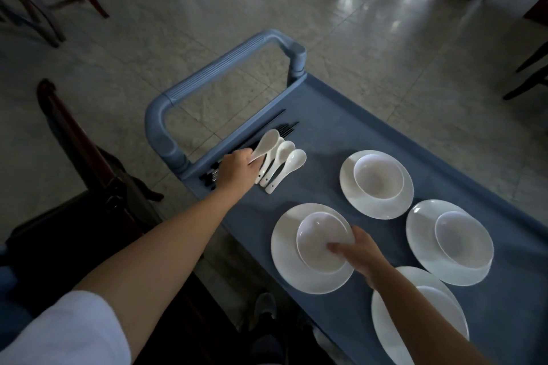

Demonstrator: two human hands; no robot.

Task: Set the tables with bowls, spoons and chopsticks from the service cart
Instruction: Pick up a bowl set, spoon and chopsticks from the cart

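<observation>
Left hand point(237, 169) on spoon point(268, 141), right hand point(360, 252) on bowl point(320, 241) — four each.

One blue cart point(326, 133), four white plates point(284, 261) point(347, 187) point(415, 231) point(382, 326), four white bowls point(317, 240) point(378, 176) point(462, 238) point(444, 299), the fourth half hidden behind an arm, four white spoons point(267, 142) point(268, 163) point(283, 151) point(296, 158), one bundle of black chopsticks point(284, 129) too tightly packed to count, two bare hands point(237, 172) point(358, 252)

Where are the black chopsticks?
In the head view the chopsticks lie at the left end of the cart, along the edge by its handle, left of the white spoons; the left hand covers part of them.
</observation>
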